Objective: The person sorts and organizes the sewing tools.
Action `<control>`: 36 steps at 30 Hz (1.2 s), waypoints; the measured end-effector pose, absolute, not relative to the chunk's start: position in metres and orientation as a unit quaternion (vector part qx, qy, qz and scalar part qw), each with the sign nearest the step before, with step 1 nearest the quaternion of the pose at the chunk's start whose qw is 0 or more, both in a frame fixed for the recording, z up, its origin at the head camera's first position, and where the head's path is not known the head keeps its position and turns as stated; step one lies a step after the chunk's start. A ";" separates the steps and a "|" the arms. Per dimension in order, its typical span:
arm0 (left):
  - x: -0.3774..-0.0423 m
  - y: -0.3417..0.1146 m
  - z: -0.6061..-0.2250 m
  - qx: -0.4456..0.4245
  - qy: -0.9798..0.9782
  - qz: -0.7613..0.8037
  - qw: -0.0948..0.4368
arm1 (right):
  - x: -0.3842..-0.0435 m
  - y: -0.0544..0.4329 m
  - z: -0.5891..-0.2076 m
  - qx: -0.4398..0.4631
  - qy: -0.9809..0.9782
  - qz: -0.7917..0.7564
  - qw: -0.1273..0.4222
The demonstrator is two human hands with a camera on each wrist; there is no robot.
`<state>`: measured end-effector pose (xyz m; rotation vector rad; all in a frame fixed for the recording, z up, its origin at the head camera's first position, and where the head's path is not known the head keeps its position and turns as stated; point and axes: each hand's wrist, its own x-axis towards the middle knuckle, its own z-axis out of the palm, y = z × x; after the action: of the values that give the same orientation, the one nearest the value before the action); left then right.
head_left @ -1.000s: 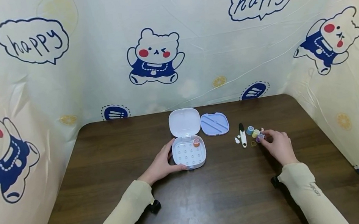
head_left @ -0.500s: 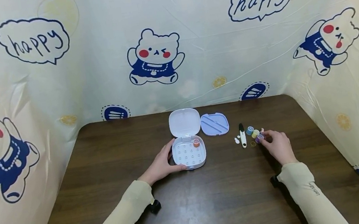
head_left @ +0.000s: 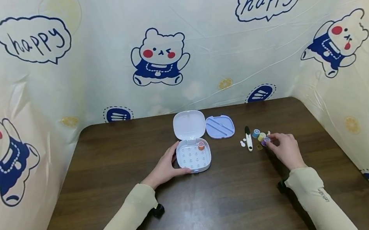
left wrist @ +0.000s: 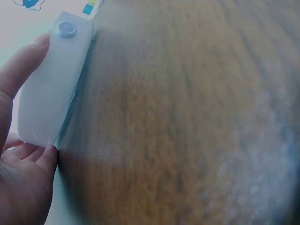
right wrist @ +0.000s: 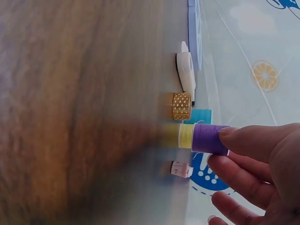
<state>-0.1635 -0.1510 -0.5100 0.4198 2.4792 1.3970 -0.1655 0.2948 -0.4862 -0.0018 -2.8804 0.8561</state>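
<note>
My left hand (head_left: 166, 168) grips the near-left side of a pale sewing box (head_left: 195, 165), thumb along its front by the round catch (left wrist: 67, 29). The box stands open, with rows of small pegs inside and one orange thread spool (head_left: 201, 145) at the back right. Over on the right, my right hand (head_left: 286, 150) pinches a purple thread spool (right wrist: 210, 138) between thumb and fingertip. In the right wrist view its lower end sits above the tabletop. Behind it is a yellow spool (right wrist: 186, 136), and a blue spool (head_left: 256, 133) stands farther back.
A lilac divided tray (head_left: 220, 127) lies right of the raised lid (head_left: 189, 124). Beside the spools are a slim black-and-white tool (head_left: 249, 139), small white pieces (head_left: 243, 143), a gold thimble (right wrist: 182, 106) and a small pinkish piece with printed marks (right wrist: 180, 169).
Both hands keep nearly the same places, the left on the box and the right on the purple spool, which seems slightly raised. The head view has shifted a little.
</note>
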 end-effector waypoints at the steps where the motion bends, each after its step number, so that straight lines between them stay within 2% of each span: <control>1: -0.164 -0.151 -0.510 0.148 0.854 0.482 0.130 | -0.165 0.294 -0.486 0.003 -0.956 0.286 0.072; 16: -0.163 -0.151 -0.514 0.167 0.848 0.490 0.108 | -0.160 0.282 -0.478 0.039 -0.953 0.288 0.082; 36: -0.163 -0.152 -0.514 0.162 0.853 0.481 0.119 | -0.157 0.259 -0.467 0.086 -0.949 0.291 0.084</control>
<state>-0.1628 -0.1524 -0.5136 0.4740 2.4950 1.4057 -0.1566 0.2593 -0.4671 0.2574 -2.8327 0.8675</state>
